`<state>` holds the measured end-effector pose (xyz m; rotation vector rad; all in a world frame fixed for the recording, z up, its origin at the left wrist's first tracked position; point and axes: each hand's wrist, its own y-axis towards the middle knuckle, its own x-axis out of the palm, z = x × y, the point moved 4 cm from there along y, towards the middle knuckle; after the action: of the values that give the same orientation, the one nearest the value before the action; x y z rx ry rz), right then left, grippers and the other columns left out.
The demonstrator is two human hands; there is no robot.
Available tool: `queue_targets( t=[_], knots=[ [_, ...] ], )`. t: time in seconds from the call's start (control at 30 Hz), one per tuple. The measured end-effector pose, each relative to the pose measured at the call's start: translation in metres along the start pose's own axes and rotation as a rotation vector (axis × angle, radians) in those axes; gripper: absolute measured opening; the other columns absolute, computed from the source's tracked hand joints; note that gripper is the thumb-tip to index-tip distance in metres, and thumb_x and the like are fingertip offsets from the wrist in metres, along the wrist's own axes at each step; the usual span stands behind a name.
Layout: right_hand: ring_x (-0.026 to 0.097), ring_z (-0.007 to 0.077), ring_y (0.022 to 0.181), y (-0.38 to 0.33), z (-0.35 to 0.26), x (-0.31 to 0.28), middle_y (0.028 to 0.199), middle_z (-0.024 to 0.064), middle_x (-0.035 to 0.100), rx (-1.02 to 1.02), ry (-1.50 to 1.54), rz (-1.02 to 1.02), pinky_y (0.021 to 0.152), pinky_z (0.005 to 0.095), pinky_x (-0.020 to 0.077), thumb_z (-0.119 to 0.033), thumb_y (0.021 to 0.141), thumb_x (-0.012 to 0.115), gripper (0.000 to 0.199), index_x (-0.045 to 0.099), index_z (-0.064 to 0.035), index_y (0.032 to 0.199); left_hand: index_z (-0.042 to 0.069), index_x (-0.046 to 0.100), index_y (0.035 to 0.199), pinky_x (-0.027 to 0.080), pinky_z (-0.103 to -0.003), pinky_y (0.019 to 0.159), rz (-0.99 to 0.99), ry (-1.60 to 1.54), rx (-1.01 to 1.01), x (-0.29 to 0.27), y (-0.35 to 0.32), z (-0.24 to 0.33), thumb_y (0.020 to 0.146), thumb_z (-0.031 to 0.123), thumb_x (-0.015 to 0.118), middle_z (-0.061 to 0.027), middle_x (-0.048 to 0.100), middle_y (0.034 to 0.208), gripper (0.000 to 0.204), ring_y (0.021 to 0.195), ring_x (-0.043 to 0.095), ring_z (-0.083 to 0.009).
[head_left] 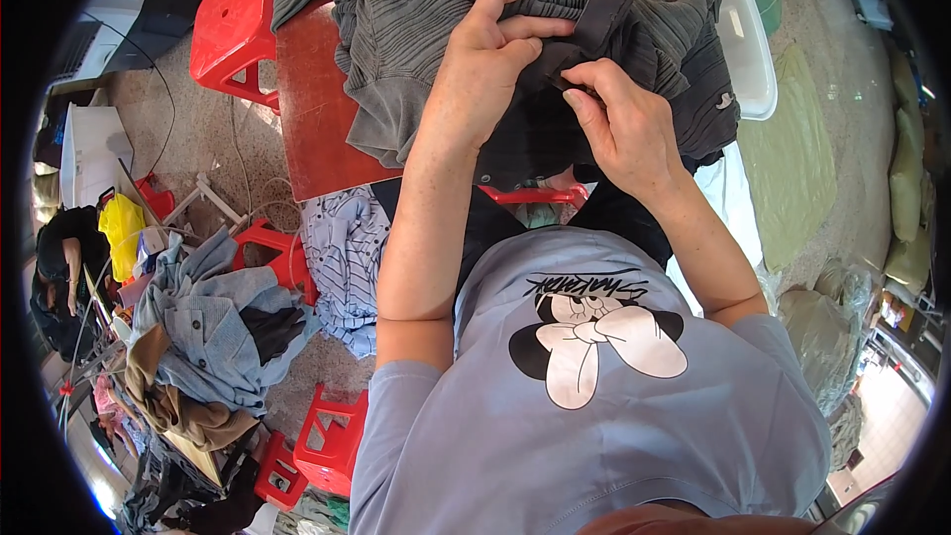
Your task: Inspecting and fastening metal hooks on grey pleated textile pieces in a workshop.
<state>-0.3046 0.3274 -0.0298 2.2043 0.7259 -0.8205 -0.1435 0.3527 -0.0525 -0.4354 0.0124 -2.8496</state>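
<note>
Head view only. We see our left hand [485, 59] pressed on the dark grey garment [426, 10], thumb and fingers curled closed around a fold of its fabric near a dark strap-like band [602, 15]. Our right hand [624, 124] sits just beside it, fingertips pinched narrow on a small dark bit of the same garment; what exactly sits in the pinch we cannot tell.

The garment lies heaped on the brown table [307, 109], far from us, spilling over the near edge toward our lap. It is dark grey, fine ribbed stripes, soft and crumpled, with a darker panel under our hands.

To do this step well, we judge: keep the left hand flattening the cloth so the pinched spot stays taut, work with small finger moves, don't drag the whole heap off the table.

Around: a white plastic tub [748, 50] on the far right, touching the garment; a red plastic stool [233, 25] far left; a striped pale cloth [342, 258] below the table edge; a pile of blue and tan clothes [203, 337] near left; another person [59, 267] at the left rim.
</note>
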Motion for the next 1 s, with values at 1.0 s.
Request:
queue_targets(
  t=[1.0],
  knots=[
    [0.066, 0.0271, 0.070, -0.0028, 0.0017, 0.0016, 0.086, 0.0082, 0.063, -0.124, -0.047, 0.066, 0.060, 0.0350, 0.0516, -0.007, 0.088, 0.072, 0.019, 0.062, -0.0051, 0.104, -0.002, 0.046, 0.143, 0.046, -0.030, 0.102, -0.014, -0.068, -0.025, -0.0012, 0.0008, -0.0014, 0.090, -0.010, 0.050, -0.0218, 0.071, 0.117, 0.054, 0.111, 0.065, -0.0206]
  ],
)
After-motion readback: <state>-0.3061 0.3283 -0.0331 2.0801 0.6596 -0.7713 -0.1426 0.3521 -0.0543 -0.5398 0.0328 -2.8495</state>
